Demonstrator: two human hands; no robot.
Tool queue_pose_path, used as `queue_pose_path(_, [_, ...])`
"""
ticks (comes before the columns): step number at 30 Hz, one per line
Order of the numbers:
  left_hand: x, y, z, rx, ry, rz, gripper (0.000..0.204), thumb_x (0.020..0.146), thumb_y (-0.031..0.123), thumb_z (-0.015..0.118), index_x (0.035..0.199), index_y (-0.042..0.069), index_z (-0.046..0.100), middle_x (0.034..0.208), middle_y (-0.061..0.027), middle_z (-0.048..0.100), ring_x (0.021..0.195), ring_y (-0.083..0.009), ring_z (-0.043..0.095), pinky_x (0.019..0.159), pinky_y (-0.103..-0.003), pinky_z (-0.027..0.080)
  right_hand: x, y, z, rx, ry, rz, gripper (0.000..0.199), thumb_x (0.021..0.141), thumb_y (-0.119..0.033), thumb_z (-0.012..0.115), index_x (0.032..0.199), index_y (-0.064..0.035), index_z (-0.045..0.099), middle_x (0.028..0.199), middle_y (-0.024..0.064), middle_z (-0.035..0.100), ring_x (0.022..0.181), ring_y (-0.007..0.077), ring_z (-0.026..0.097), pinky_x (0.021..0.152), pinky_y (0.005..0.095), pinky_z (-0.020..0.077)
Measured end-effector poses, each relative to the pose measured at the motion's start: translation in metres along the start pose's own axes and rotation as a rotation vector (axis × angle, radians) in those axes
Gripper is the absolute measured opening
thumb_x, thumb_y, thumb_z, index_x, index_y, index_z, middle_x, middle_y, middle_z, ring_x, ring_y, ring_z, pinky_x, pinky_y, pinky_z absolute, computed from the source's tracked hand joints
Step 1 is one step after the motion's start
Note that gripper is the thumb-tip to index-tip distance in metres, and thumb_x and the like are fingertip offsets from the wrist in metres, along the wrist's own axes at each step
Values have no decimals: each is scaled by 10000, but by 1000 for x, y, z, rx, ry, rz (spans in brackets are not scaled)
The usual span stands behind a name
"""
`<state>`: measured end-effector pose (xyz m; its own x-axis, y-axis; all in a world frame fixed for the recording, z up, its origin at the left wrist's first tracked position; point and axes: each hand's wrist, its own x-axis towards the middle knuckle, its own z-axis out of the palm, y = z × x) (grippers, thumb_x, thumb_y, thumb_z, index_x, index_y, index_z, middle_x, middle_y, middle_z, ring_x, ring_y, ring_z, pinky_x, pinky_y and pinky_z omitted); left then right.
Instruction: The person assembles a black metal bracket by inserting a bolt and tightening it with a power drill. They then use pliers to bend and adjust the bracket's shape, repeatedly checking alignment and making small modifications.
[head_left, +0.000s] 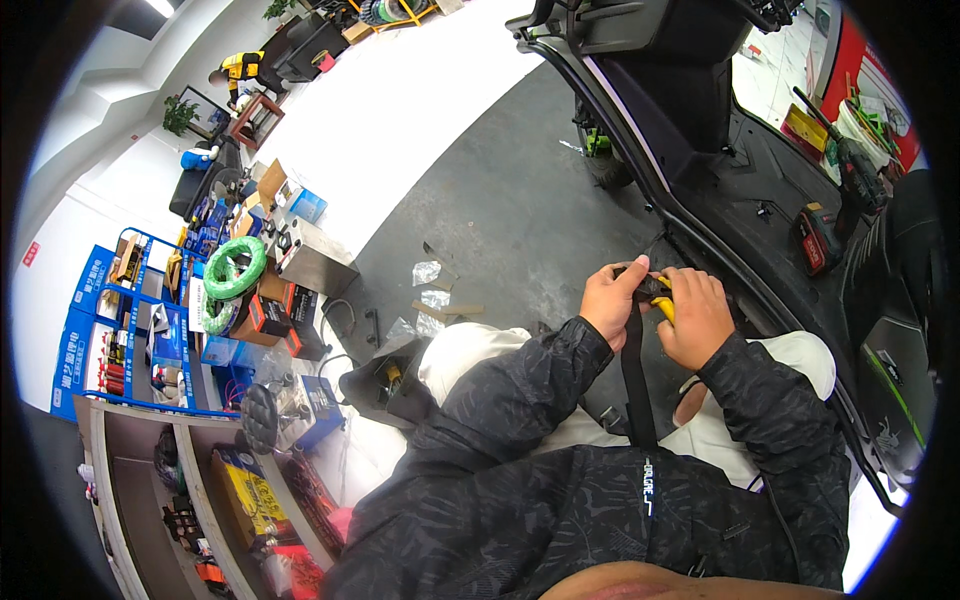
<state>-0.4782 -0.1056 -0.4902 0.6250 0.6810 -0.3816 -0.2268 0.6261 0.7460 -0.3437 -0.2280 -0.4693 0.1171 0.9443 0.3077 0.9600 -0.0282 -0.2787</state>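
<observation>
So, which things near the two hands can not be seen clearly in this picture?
- Head view: the small black part between the left hand and right hand is mostly covered by the fingers; its kind is unclear.
- The yellow-handled tool shows only a sliver; the right hand hides its tip.
- The black strap runs down behind the jacket; its lower end is hidden.
- The scooter is cut off by the top edge.

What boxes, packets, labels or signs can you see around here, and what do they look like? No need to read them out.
Blue display rack: far left, blue printed panels.
Cardboard boxes: left of the grey floor, brown, flaps open.
Orange-black boxes: beside a green hose coil.
Clear plastic bags: on the grey floor, crumpled.
Yellow box: lower shelf, flat.
Red sign: left wall, small.
</observation>
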Motion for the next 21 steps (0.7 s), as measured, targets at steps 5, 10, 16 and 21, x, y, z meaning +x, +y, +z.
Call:
queue_pose_path(5, [-4, 5, 0, -2, -18, 7, 344, 1052, 326, 706, 1109, -10, 657, 1017, -96, 750, 891, -165, 727, 825, -332, 613, -6, 14, -23, 124, -103, 52, 873, 715, -181, 786, 1492, 45, 459, 1402, 256, 543, 1353, 422, 509, 1185, 496, 383])
queue_pose_path(10, [-6, 8, -2, -1, -8, 14, 347, 1055, 322, 703, 1123, -15, 652, 1012, -96, 745, 889, -162, 716, 854, -339, 608, -13, 24, -40, 36, -222, 50, 991, 681, -216, 825, 1555, -11, 405, 1406, 248, 514, 1324, 407, 512, 1145, 478, 418])
queue_pose_path(16, [-13, 10, 6, -28, -33, 31, 342, 1053, 321, 707, 1137, -5, 645, 1039, -97, 743, 910, -160, 713, 878, -339, 598, -14, 29, -48, 62, -297, 101, 1009, 641, -209, 881, 1502, 37, 416, 1334, 240, 528, 1248, 404, 539, 1097, 456, 454])
queue_pose_path(21, [-27, 20, 19, 30, -54, 89, 359, 1050, 331, 711, 1166, 1, 633, 1084, -102, 744, 955, -160, 710, 918, -339, 583, -11, 33, -50, 86, -102, -76, 976, 621, -196, 902, 1437, 71, 438, 1316, 246, 535, 1206, 425, 563, 1078, 458, 466])
